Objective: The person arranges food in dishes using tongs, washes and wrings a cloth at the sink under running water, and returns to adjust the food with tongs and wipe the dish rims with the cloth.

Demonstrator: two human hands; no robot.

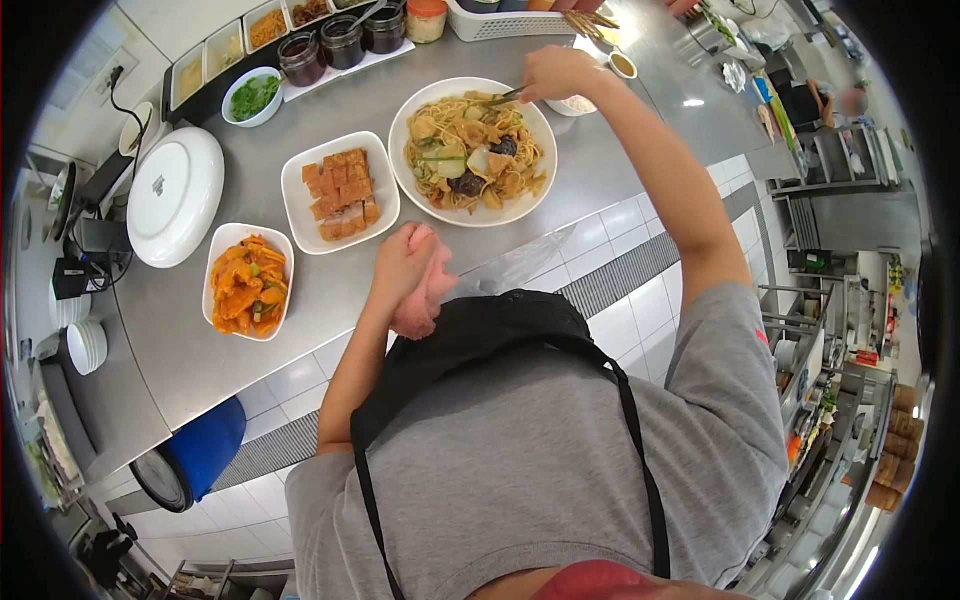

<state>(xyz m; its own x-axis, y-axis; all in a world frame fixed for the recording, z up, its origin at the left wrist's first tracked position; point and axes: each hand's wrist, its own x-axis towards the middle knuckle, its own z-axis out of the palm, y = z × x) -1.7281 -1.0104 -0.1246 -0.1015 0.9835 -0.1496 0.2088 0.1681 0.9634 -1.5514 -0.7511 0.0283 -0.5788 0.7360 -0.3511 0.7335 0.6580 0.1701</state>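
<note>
Steel counter [165,335], dark jars [343,42] beyond noodles [473,150]

Right arm [665,180] extended well forward, slightly bent; wrist [603,88] turned inward, right hand [560,75] closed. Left arm [358,365] held nearer the torso [520,460], forearm angled forward, left hand [402,264] clenched.

Rough, matt cloth [437,285] fills the left fingers [408,240]; beside the right fingers [538,80], the noodle plate [547,152] looks smooth and glossy, the metal counter [595,180] shiny.
</note>
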